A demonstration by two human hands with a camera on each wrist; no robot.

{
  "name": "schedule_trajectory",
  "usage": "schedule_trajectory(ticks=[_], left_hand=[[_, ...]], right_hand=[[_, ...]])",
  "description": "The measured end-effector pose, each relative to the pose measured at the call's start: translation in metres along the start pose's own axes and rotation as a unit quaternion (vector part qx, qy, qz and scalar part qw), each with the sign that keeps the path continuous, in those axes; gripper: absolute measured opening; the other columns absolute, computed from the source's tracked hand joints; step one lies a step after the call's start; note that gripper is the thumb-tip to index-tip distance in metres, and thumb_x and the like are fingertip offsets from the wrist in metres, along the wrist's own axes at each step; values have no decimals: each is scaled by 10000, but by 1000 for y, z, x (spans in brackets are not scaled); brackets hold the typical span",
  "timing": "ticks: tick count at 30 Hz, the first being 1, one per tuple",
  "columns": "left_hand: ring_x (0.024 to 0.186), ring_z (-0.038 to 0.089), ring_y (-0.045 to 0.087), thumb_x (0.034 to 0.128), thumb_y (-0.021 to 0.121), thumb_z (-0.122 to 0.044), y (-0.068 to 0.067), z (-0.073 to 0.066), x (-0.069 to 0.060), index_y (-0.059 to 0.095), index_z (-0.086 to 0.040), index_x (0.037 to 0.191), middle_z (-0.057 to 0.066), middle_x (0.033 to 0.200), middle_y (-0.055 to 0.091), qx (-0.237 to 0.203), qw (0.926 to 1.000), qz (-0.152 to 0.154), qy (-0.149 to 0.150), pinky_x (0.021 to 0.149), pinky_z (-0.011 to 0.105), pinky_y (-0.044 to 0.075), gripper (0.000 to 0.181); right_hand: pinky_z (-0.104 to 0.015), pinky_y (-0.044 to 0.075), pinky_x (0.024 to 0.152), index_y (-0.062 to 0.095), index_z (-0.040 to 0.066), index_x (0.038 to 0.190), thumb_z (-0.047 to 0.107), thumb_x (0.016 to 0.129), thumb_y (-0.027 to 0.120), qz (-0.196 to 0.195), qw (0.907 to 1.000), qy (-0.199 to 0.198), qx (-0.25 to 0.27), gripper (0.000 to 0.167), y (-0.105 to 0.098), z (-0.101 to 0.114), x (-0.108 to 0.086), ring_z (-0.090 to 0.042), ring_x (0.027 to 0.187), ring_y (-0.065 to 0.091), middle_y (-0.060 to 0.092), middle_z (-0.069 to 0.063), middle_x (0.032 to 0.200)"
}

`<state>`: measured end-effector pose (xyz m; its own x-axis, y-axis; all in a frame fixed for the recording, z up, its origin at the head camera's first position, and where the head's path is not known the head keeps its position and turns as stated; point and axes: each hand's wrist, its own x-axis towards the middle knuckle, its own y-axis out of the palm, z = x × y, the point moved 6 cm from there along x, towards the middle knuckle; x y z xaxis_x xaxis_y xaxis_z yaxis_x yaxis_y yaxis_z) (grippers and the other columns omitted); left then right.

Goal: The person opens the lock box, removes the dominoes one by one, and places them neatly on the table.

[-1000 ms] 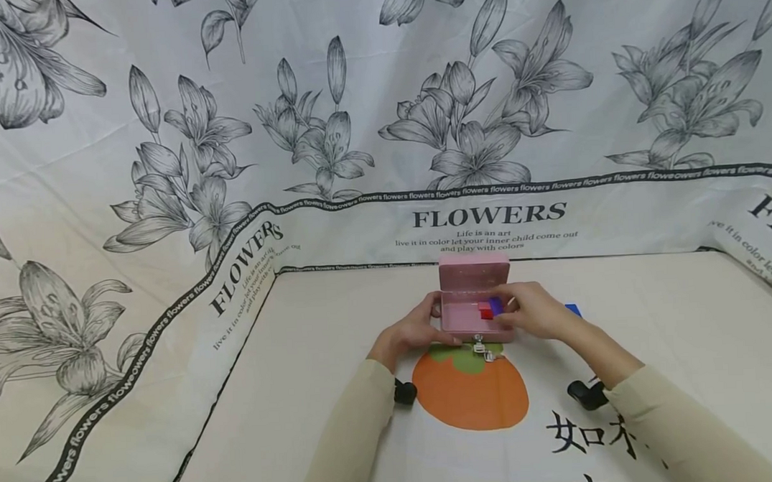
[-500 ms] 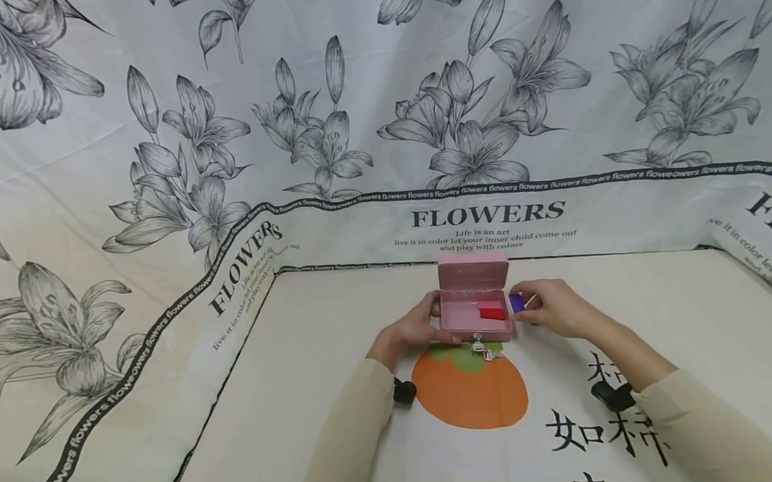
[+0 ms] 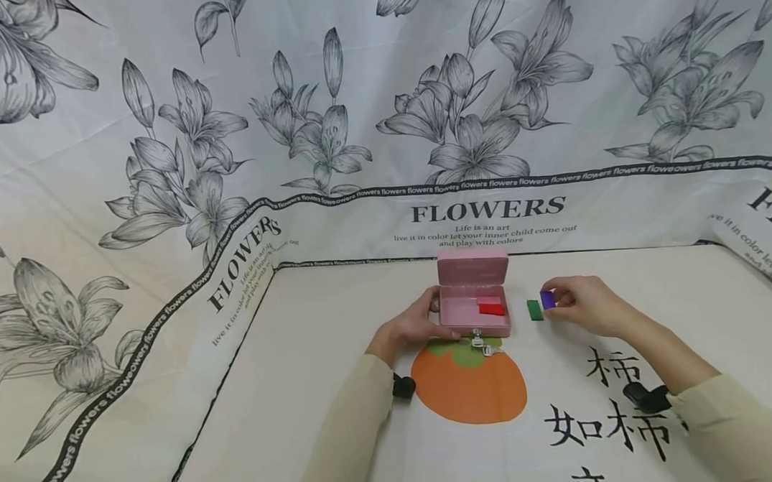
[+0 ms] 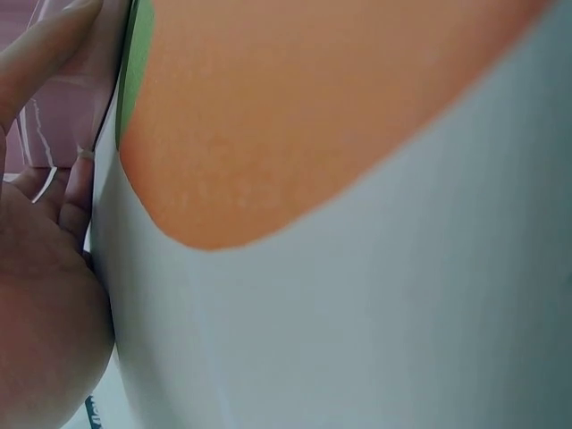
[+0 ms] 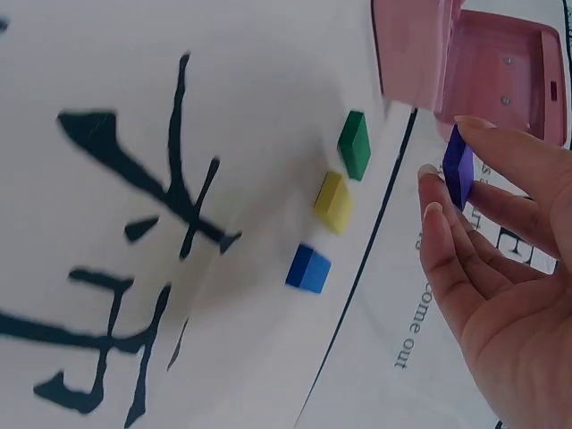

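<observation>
A small pink metal box (image 3: 457, 311) stands with its lid (image 3: 473, 272) raised. My left hand (image 3: 418, 324) grips its left side, the thumb along the front; in the left wrist view the hand (image 4: 45, 295) lies at the left edge. A red block (image 3: 492, 309) and a pink block (image 3: 488, 300) lie inside, at the right. Right of the box, my right hand (image 3: 586, 305) pinches a purple block (image 5: 458, 170) between thumb and fingers, held above the cloth. Close by, a green block (image 3: 534, 310) lies on the cloth.
In the right wrist view a yellow block (image 5: 333, 203) and a blue block (image 5: 309, 268) line up with the green one. A padlock with keys (image 3: 477, 341) hangs at the box front. A flower-printed curtain (image 3: 330, 150) rises behind the table cloth (image 3: 315, 388).
My right hand has lifted the purple block out of the box and moved right with it. The green block has come into sight. My left hand stays on the box.
</observation>
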<state>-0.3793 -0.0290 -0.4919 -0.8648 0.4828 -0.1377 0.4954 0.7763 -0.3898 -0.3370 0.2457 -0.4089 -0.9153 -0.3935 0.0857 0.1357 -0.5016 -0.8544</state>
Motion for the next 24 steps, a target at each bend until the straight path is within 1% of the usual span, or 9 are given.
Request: schedule_trajectory(ticks=[6, 9, 13, 19, 24], left_hand=[[1146, 175, 460, 790, 886, -157, 0, 0, 0, 263, -201, 1583, 2, 1203, 499, 111, 9999, -40, -12, 1057, 362, 388, 1010], [1155, 173, 460, 791, 890, -176, -1, 0, 0, 267, -211, 1583, 4, 1212, 500, 102, 9999, -8, -14, 1057, 357, 395, 1008], [1147, 173, 473, 782, 900, -176, -2, -1, -1, 289, -214, 1572, 12, 1207, 513, 31, 10000, 4, 21, 1064, 354, 395, 1000], [1123, 175, 477, 780, 902, -169, -2, 0, 0, 295, -188, 1571, 16, 1192, 514, 21, 10000, -12, 52, 1040, 348, 408, 997], [1120, 171, 479, 771, 912, -187, -1, 1, 0, 300, -199, 1567, 10, 1195, 522, -78, 10000, 9, 29, 1031, 360, 425, 1004]], right_hand=[[-413, 554, 756, 623, -107, 1215, 85, 882, 789, 39, 9998, 143, -164, 419, -9, -19, -9, -216, 830, 613, 682, -107, 950], [-460, 559, 768, 609, -110, 1225, 106, 891, 786, 48, 9994, 233, -245, 435, -14, -29, -14, -250, 855, 633, 685, -156, 982], [-500, 555, 787, 602, -102, 1238, 126, 901, 781, 59, 9988, 339, -360, 445, -17, -41, -18, -278, 876, 636, 680, -174, 995], [-489, 544, 777, 603, -98, 1237, 117, 898, 776, 130, 9982, 393, -432, 437, -21, -53, -21, -279, 868, 626, 659, -123, 951], [-437, 517, 737, 606, -91, 1233, 97, 891, 774, 205, 9973, 465, -525, 425, -21, -63, -20, -254, 829, 580, 635, -100, 918]])
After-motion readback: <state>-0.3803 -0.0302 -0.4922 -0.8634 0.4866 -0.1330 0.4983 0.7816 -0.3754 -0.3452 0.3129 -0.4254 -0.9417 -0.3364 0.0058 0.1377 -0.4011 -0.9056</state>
